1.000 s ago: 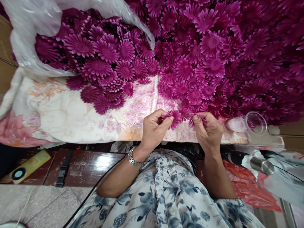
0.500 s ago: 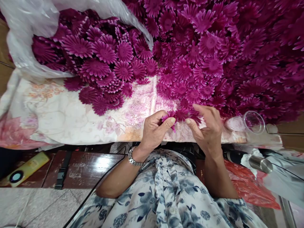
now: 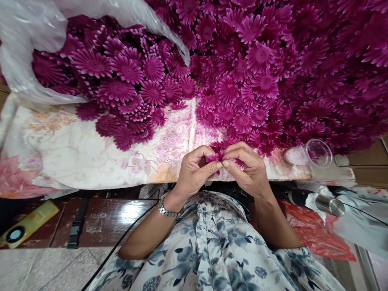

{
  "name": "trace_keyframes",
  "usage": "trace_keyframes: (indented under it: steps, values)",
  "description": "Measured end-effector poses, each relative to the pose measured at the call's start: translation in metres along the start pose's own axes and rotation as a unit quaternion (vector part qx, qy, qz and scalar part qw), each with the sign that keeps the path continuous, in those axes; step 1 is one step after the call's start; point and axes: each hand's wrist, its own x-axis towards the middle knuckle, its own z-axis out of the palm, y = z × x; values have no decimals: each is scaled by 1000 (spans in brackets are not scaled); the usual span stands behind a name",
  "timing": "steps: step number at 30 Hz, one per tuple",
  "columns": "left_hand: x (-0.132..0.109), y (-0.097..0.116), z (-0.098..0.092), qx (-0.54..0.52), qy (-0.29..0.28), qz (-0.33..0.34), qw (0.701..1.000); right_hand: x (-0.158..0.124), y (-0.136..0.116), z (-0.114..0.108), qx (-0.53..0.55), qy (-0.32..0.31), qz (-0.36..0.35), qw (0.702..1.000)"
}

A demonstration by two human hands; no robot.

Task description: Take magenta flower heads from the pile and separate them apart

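Note:
Between my hands, over the front edge of the cloth-covered table, is a small magenta flower piece. My left hand pinches it between thumb and forefinger. My right hand meets it from the other side, thumb tip and fingertips closed at the flower's edge, almost touching my left thumb. A large heap of magenta flowers lies just beyond the hands. Another pile of magenta flowers spills out of a clear plastic bag at the back left.
A clear plastic cup lies at the right by the heap. The floral tablecloth shows at the left. Below the table are a yellow device on a dark red bench, a metal cylinder and a red plastic bag.
My right hand has moved left and closed its fingers at the flower piece beside my left hand. The whole view has shifted slightly.

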Motion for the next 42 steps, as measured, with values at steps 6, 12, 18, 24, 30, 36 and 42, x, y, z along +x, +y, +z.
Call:
trace_keyframes:
  steps: [6, 12, 18, 24, 30, 36, 42]
  values:
    - [-1, 2, 1, 27, -6, 0, 1000, -3, 0, 3, -36, 6, -24, 999]
    - [-4, 1, -3, 38, -21, -17, 999, -4, 2, 8, -132, 40, -95, 986]
    - [-4, 5, 0, -12, 3, -101, 995, -7, 5, 12, -187, 48, -158, 968]
    - [-3, 16, 6, -66, 80, -152, 983, -14, 9, 10, -212, 57, -218, 951]
    - [6, 22, 4, -24, 185, -33, 982, -22, 9, -5, -122, 175, -177, 961]
    - [18, 17, -2, 286, 52, -1, 957, -12, 13, -25, -250, 120, -27, 960]
    - [17, 17, -1, 476, -13, 102, 873, -21, 18, -25, -340, 29, 49, 939]
